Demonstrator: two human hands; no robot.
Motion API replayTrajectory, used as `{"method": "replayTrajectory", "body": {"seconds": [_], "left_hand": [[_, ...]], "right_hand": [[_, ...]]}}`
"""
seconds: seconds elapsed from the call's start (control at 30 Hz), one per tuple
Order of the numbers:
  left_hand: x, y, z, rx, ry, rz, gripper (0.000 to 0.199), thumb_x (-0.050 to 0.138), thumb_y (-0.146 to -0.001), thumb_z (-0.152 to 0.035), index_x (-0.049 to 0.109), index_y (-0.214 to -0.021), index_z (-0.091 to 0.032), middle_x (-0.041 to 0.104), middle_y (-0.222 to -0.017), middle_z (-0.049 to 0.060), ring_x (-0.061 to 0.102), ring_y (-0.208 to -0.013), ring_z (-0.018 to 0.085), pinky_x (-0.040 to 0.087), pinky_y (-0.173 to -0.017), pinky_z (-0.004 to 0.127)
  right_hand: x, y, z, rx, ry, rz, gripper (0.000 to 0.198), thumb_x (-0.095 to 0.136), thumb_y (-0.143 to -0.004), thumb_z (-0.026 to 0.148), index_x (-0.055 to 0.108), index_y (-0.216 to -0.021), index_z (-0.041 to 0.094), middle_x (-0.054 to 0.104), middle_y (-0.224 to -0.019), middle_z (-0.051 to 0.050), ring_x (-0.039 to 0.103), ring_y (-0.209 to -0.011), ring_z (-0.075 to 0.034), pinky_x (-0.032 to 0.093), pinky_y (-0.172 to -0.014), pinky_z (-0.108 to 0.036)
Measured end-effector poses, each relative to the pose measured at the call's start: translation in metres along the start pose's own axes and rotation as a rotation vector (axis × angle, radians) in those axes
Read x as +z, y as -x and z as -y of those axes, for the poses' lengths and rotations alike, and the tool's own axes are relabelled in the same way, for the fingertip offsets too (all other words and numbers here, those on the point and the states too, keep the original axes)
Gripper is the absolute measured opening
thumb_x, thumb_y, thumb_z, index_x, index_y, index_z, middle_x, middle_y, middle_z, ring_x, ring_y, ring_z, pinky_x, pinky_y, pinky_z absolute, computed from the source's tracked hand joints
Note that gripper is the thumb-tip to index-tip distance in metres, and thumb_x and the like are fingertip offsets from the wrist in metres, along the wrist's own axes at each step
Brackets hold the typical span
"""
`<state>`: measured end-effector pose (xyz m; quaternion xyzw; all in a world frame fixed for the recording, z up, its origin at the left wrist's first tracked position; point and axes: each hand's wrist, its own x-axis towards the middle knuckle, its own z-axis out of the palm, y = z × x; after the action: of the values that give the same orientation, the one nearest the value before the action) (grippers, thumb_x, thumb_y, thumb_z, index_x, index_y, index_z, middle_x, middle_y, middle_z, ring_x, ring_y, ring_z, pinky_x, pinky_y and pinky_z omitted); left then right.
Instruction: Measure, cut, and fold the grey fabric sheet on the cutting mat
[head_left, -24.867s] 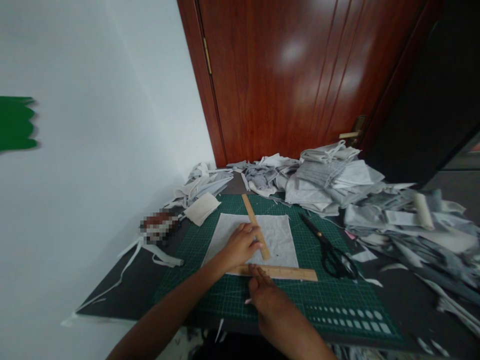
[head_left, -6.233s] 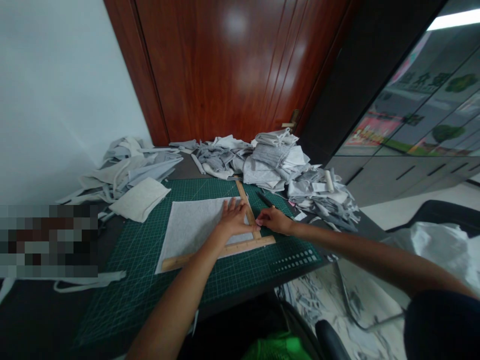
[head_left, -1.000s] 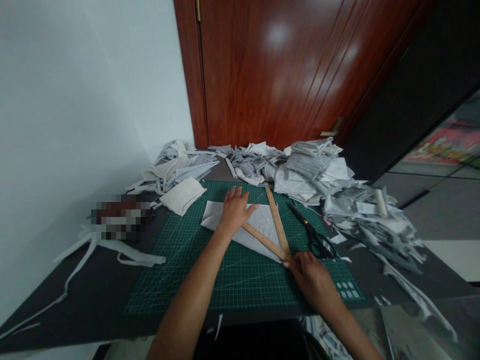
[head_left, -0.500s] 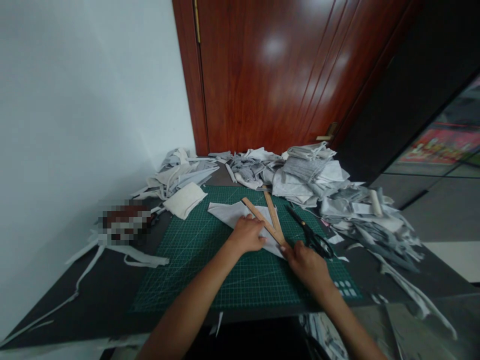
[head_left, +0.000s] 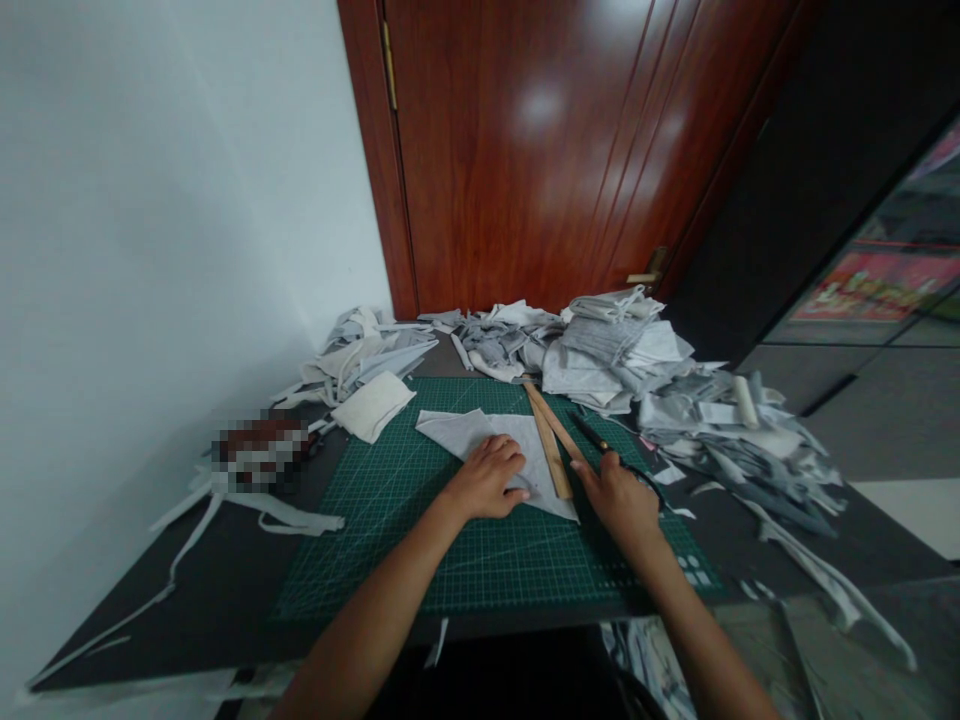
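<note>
My left hand [head_left: 491,477] lies flat on a folded piece of light grey cloth [head_left: 454,428], its thumb apart from the fingers. The cloth rests on a green cutting mat [head_left: 375,510]. My right hand [head_left: 621,505] grips the near end of a wooden ruler [head_left: 556,427], which slants away to the upper left. A second wooden ruler [head_left: 553,465] lies along the cloth's right edge, partly crossed by the first at its far end. Black scissors [head_left: 592,433] lie just beyond my right hand, which hides part of their handles.
Stacked grey and white cloth [head_left: 622,345] stands at the back right, with loose scraps [head_left: 750,440] beside it. More cloth pieces [head_left: 364,350] and a folded cream cloth [head_left: 373,405] lie at the left. A blurred-out item [head_left: 262,450] sits near the wall. Behind is a wooden door [head_left: 517,150].
The ruler in my right hand has swung off the cloth to the right, now slanting beside the second ruler. My left hand has stayed on the cloth, no longer against the ruler.
</note>
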<state>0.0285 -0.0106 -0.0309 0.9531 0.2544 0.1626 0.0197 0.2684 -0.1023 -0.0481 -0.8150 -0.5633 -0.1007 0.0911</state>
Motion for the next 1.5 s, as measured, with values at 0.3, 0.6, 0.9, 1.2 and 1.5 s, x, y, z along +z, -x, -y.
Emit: {"method": "replayTrajectory", "body": {"seconds": [0.3,0.6,0.9,1.2,1.5], "left_hand": [[-0.012,0.038,-0.011,0.130,-0.264,0.016,0.009,0.060,-0.099,-0.023,0.064,-0.092,-0.018,0.064,-0.089,0.005,0.061,-0.091,0.023,0.048,-0.092,0.042],[-0.011,0.080,-0.040,-0.136,-0.222,0.062,0.016,0.056,-0.103,-0.025,0.069,-0.095,-0.018,0.067,-0.091,0.008,0.064,-0.093,0.026,0.049,-0.085,0.043],[-0.014,0.088,-0.045,-0.080,0.141,0.062,0.048,0.070,-0.096,-0.043,0.058,-0.140,-0.027,0.057,-0.146,0.006,0.043,-0.142,0.029,0.033,-0.121,0.050],[-0.016,0.099,-0.057,-0.198,0.052,0.068,0.028,0.069,-0.094,-0.048,0.068,-0.102,-0.021,0.069,-0.110,0.007,0.058,-0.111,0.030,0.047,-0.097,0.049],[-0.006,0.097,-0.059,-0.117,0.039,-0.005,0.050,0.061,-0.100,-0.038,0.052,-0.146,-0.021,0.055,-0.151,0.011,0.045,-0.142,0.030,0.037,-0.116,0.050]], "right_hand": [[0.015,-0.034,-0.053,-0.131,-0.084,0.026,0.022,0.051,-0.107,0.028,0.068,-0.096,0.019,0.075,-0.092,-0.004,0.073,-0.086,-0.016,0.052,-0.075,-0.025],[0.011,-0.036,-0.106,-0.016,0.045,-0.027,0.027,0.054,-0.101,0.020,0.068,-0.120,0.007,0.072,-0.104,-0.022,0.068,-0.094,-0.033,0.050,-0.081,-0.043],[-0.007,0.018,-0.073,-0.227,0.070,0.017,0.036,0.046,-0.099,0.009,0.065,-0.129,0.017,0.073,-0.120,-0.017,0.068,-0.106,-0.030,0.049,-0.088,-0.041],[-0.015,0.014,-0.068,-0.104,0.041,0.125,0.028,0.057,-0.098,0.021,0.063,-0.122,0.009,0.076,-0.107,-0.023,0.074,-0.096,-0.036,0.049,-0.079,-0.042],[-0.005,-0.015,-0.074,0.089,-0.493,0.245,0.048,0.058,-0.093,0.038,0.058,-0.134,0.013,0.076,-0.085,-0.011,0.071,-0.081,-0.030,0.050,-0.075,-0.040]]}}
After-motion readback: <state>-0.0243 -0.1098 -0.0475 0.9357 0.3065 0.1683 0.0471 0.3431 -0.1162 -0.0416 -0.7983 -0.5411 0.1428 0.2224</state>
